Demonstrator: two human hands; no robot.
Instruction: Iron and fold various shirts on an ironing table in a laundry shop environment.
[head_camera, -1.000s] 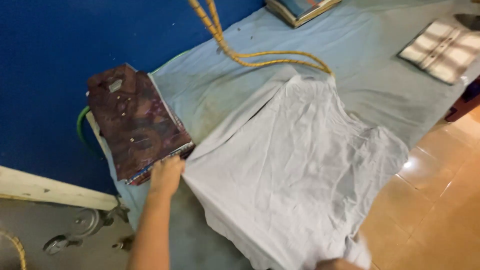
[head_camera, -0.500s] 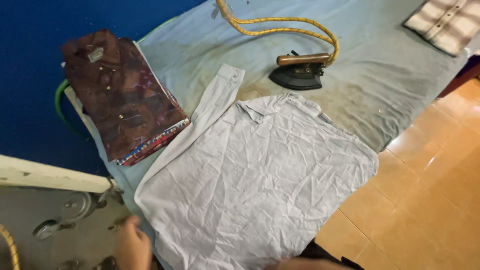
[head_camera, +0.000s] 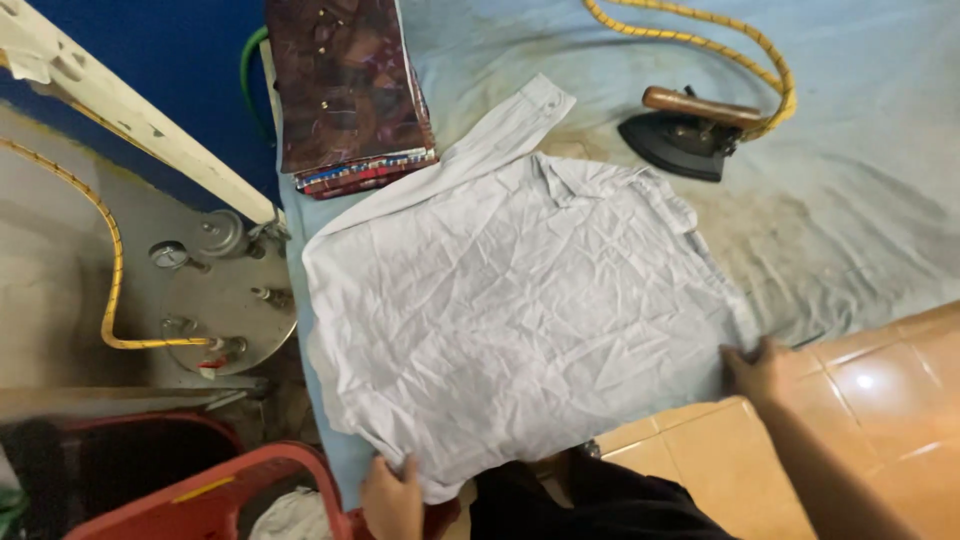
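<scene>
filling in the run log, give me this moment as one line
left hand: grips near edge of grey shirt | right hand: on shirt's right edge | shirt: flat, wrinkled, on ironing table | iron: resting behind shirt

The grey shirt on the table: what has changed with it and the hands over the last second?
The left hand left the stack of folded shirts and now grips the near hem of the grey shirt. The right hand has come to the shirt's right edge. The shirt now lies spread flatter, one sleeve stretched toward the stack. The iron, its yellow cord and the stack stayed put.
</scene>
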